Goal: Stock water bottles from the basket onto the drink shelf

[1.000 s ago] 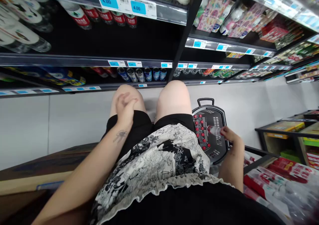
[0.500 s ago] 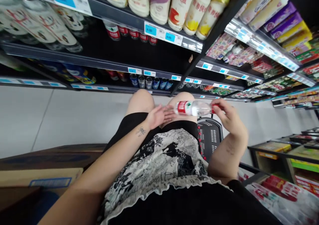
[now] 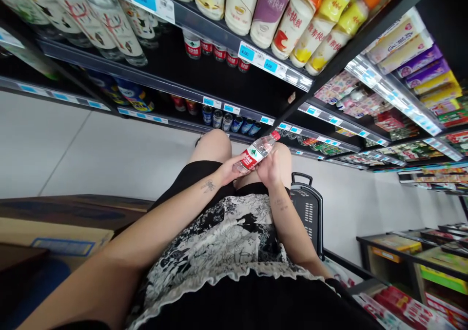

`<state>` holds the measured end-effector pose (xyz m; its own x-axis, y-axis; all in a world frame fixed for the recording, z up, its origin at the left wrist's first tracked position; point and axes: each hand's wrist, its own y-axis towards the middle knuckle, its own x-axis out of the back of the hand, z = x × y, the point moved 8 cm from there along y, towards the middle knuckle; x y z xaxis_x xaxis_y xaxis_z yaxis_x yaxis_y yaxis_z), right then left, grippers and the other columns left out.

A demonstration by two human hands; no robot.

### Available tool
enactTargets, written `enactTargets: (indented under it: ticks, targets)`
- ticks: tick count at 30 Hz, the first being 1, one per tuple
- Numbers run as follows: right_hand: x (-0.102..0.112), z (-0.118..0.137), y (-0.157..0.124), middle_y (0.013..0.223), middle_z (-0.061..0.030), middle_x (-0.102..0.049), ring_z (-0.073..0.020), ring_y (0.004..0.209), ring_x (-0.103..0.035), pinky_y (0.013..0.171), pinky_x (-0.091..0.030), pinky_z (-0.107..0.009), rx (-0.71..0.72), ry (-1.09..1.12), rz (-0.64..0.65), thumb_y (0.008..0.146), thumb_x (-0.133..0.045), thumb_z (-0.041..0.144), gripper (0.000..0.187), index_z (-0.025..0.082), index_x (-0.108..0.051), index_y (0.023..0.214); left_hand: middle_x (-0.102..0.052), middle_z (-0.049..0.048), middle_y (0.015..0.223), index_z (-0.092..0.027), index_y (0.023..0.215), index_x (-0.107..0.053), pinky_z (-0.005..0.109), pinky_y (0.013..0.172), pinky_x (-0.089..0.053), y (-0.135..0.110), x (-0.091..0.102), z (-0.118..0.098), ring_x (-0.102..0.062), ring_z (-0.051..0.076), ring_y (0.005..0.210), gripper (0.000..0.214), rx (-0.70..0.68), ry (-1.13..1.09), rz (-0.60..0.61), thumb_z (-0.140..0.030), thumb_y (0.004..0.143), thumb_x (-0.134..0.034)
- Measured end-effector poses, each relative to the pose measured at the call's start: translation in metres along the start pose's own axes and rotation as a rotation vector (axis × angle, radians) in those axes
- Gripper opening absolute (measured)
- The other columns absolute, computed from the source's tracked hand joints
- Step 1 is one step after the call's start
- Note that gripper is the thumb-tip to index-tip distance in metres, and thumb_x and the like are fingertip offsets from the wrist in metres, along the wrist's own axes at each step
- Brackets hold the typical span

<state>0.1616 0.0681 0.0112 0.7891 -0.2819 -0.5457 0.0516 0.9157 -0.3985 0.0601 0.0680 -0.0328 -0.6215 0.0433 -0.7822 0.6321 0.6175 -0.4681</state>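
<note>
A clear plastic water bottle (image 3: 253, 155) with a red and white label and a red cap tilts above my lap, its cap pointing up and to the right. My left hand (image 3: 230, 170) is closed around its lower end. On the bottle's right side, my right hand (image 3: 269, 170) rests against it below the neck, fingers curled and partly hidden. Both hands are in front of my knees.
Ahead stand shelves (image 3: 175, 84) with milk drink bottles (image 3: 243, 1), small red-labelled bottles (image 3: 192, 45) and drink cans (image 3: 227, 121). A black basket (image 3: 317, 208) is on the floor to my right. A cardboard box (image 3: 22, 230) lies to the left.
My right hand has left the cap and moved left to the bottle's side. The bottle has turned from level to cap-up, and my left hand, open before, has closed around its lower end.
</note>
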Motion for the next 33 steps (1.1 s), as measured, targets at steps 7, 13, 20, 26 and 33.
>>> enactTargets:
  ticks: [7, 13, 20, 26, 33]
  targets:
    - [0.017, 0.011, 0.003, 0.111, -0.0057, -0.071, -0.0193, 0.114, -0.063, 0.100, -0.053, -0.038, 0.050, 0.072, -0.114, 0.105, -0.018, 0.055, 0.056, 0.021, -0.060, 0.122, -0.062, 0.0101, 0.134, -0.027, 0.143, -0.052, 0.036, 0.097, -0.053, -0.008, -0.020, 0.000, -0.066, 0.024, 0.113, 0.075, 0.013, 0.189, 0.228, -0.020, 0.075, -0.082]
    - [0.016, 0.011, 0.000, 0.102, -0.0058, -0.073, -0.0204, 0.101, -0.066, 0.094, -0.055, -0.038, 0.017, 0.013, -0.146, 0.103, -0.021, 0.055, 0.054, 0.021, -0.061, 0.116, -0.058, 0.0105, 0.138, -0.035, 0.154, -0.039, 0.039, 0.101, -0.054, -0.011, -0.026, 0.004, -0.066, 0.025, 0.116, 0.098, 0.039, 0.238, 0.311, -0.008, 0.071, -0.083]
    - [0.009, 0.006, 0.003, 0.095, -0.0066, -0.073, -0.0228, 0.101, -0.067, 0.096, -0.056, -0.042, 0.000, 0.091, -0.174, 0.103, -0.023, 0.056, 0.053, 0.019, -0.061, 0.110, -0.059, 0.0111, 0.137, -0.032, 0.151, -0.043, 0.039, 0.103, -0.054, -0.011, -0.024, 0.001, -0.066, 0.025, 0.116, 0.093, 0.034, 0.228, 0.348, -0.006, 0.070, -0.082]
    - [0.008, -0.001, -0.002, 0.095, -0.0029, -0.072, -0.0184, 0.090, -0.068, 0.094, -0.056, -0.035, 0.060, 0.143, -0.204, 0.104, -0.013, 0.058, 0.061, 0.021, -0.061, 0.110, -0.057, 0.0115, 0.140, -0.028, 0.145, -0.050, 0.037, 0.101, -0.053, -0.013, -0.026, -0.007, -0.063, 0.027, 0.120, 0.090, 0.041, 0.246, 0.372, -0.006, 0.064, -0.084]
    - [0.009, -0.033, 0.035, 0.080, -0.0042, -0.068, -0.0199, 0.092, -0.066, 0.090, -0.057, -0.036, -0.190, 0.105, -0.072, 0.102, -0.017, 0.060, 0.057, 0.021, -0.058, 0.095, -0.067, 0.0071, 0.107, -0.023, 0.140, -0.044, 0.038, 0.091, -0.056, 0.005, 0.006, -0.004, -0.069, 0.022, 0.095, 0.092, 0.037, 0.409, -0.084, -0.010, 0.059, -0.086]
